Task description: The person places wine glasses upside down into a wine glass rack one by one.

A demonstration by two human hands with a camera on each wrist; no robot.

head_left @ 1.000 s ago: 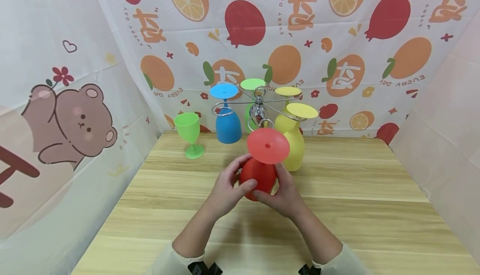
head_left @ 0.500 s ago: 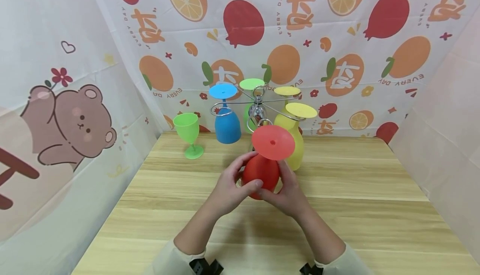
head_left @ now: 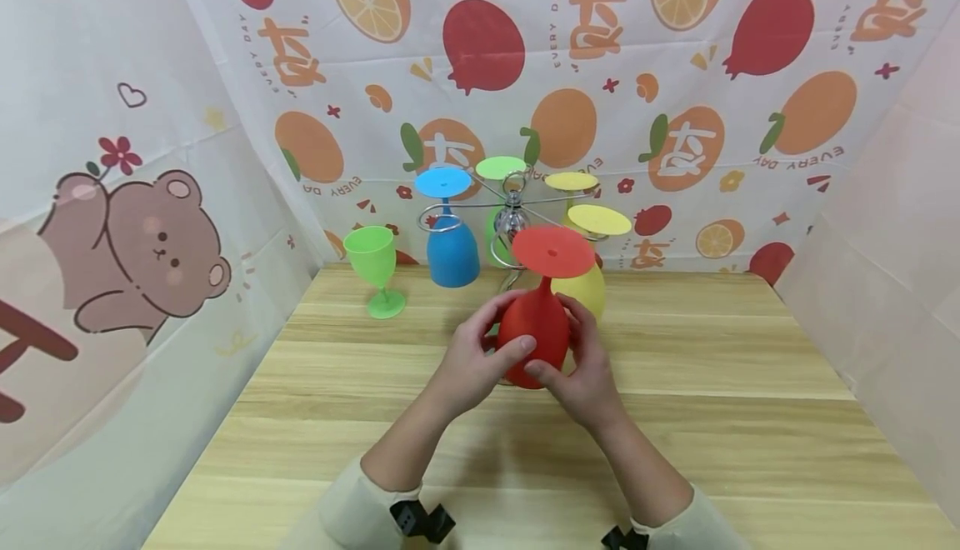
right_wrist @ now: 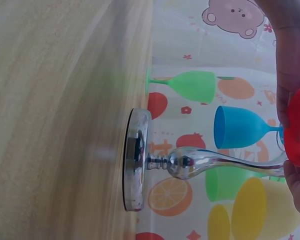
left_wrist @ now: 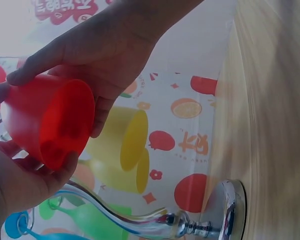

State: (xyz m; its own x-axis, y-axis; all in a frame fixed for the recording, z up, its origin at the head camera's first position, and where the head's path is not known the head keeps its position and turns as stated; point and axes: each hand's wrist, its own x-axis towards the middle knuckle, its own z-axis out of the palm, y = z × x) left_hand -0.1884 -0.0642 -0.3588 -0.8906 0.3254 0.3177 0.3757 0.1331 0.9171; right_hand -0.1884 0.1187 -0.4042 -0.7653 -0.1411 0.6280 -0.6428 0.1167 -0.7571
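Note:
A red goblet (head_left: 534, 333) is held upside down, foot uppermost, in front of a chrome glass rack (head_left: 513, 221). My left hand (head_left: 472, 358) grips its bowl from the left, and my right hand (head_left: 588, 379) grips it from the right, both thumbs on the near side. In the left wrist view the goblet's open mouth (left_wrist: 67, 122) points toward the table, raised above it. Hanging inverted on the rack are a blue goblet (head_left: 453, 254), a green goblet (right_wrist: 230, 182) and two yellow goblets, the nearer yellow goblet (head_left: 588, 287) partly behind the red one.
A light green goblet (head_left: 372, 262) stands upright on the wooden table (head_left: 720, 400), left of the rack. The rack's round base (right_wrist: 137, 160) rests on the tabletop. Printed fabric (head_left: 630, 58) hangs behind the table and along its sides.
Both hands have raised the red goblet and shifted it slightly right, toward the rack. Its foot now stands higher and more of its stem shows. The other goblets stay put.

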